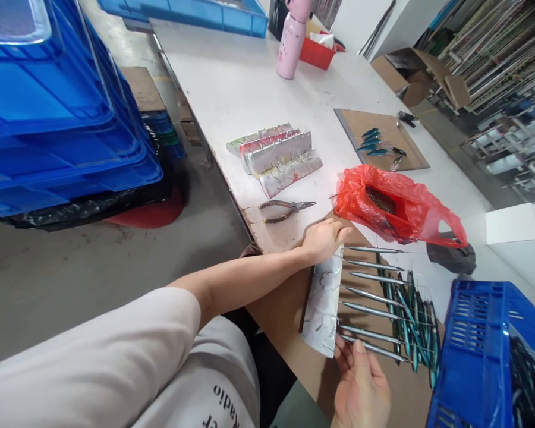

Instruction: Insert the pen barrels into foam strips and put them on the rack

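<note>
My left hand [323, 241] is closed over the upper end of a paint-crusted white holder bar [323, 303]. Several slim silver spindle-shaped pieces [372, 293] stick out in a row from the bar's right edge, with thin wires at their tips. At the bar's lower end, my right hand [363, 386] has its thumb and fingers around the lowest silver piece, close to the bar; some fingertips are hidden behind it. Beyond the tips, a pile of glossy blue-green slim pieces [412, 321] lies on the brown cardboard [280, 321].
Pliers [288, 210], more paint-crusted bars [279, 156] and a red plastic bag [383, 205] lie on the white table [232, 77]. A blue crate [472, 345] stands at the right. Farther back are a pink bottle [292, 44] and a board [348, 122] with several small blue pieces. Blue bins [66, 119] are stacked left.
</note>
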A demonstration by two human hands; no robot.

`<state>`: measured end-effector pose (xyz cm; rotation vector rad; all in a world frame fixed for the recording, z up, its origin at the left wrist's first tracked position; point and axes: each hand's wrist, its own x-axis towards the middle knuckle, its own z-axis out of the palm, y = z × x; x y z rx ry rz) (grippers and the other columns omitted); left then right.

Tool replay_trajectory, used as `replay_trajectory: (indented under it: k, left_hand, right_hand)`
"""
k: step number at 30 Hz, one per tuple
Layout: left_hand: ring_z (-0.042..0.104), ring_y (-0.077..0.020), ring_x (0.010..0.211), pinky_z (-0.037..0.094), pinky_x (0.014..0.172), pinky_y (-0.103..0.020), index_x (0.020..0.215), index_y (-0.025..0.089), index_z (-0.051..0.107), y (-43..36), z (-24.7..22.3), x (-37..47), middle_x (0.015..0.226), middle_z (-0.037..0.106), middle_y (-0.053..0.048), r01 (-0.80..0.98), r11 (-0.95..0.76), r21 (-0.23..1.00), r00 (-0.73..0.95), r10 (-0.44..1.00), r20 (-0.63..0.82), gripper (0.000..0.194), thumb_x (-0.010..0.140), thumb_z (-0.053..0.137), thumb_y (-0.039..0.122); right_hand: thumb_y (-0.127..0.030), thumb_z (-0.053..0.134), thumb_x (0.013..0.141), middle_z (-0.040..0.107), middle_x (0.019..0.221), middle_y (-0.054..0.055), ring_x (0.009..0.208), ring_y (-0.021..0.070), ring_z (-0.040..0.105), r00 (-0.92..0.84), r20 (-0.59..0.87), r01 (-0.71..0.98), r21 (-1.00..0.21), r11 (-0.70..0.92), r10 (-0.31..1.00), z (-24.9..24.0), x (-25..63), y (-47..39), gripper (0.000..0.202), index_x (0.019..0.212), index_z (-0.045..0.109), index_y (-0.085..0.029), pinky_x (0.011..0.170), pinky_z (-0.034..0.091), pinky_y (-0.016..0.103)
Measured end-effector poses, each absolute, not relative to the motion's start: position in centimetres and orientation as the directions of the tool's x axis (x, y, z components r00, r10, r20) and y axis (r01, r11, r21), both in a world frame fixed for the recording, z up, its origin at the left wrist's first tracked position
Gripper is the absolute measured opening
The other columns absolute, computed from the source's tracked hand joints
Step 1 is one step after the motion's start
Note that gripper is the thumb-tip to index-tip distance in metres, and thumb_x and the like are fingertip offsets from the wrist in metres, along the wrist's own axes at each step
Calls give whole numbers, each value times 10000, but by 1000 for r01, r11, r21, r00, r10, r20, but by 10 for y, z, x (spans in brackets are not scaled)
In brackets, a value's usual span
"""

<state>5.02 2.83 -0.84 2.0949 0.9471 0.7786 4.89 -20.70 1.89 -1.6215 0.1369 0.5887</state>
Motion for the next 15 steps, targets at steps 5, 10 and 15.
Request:
replay_trajectory:
  k: [5,10,15]
  left_hand:
    - [522,-138,757,392,730,-247,810,194,612,28,-8,50,781,556,-12,362,-473,803,559,800,219,390,897,313,428]
    - [512,-131,730,383,701,-237,804,198,608,27,-9,51,780,556,-10,398,-495,772,560,798,222,406,900,294,438]
    - [515,-130,738,380,696,-239,791,200,594,26,-10,52,784,557,-6,406,-501,764,552,801,232,412,901,284,448]
  right_hand:
    - [-355,767,515,667,649,37,616,167,633,862,-459,-432,-887,-165,215,20,48,-204,348,717,575,-147,609,534,264]
    - [-351,748,545,660,643,21,611,162,629,872,-446,-417,-893,-171,201,18,46,-204,318,722,573,-153,620,529,267]
    - [-352,727,585,667,674,21,637,162,628,861,-469,-437,-880,-188,195,12,46,-208,308,773,585,-153,651,523,280]
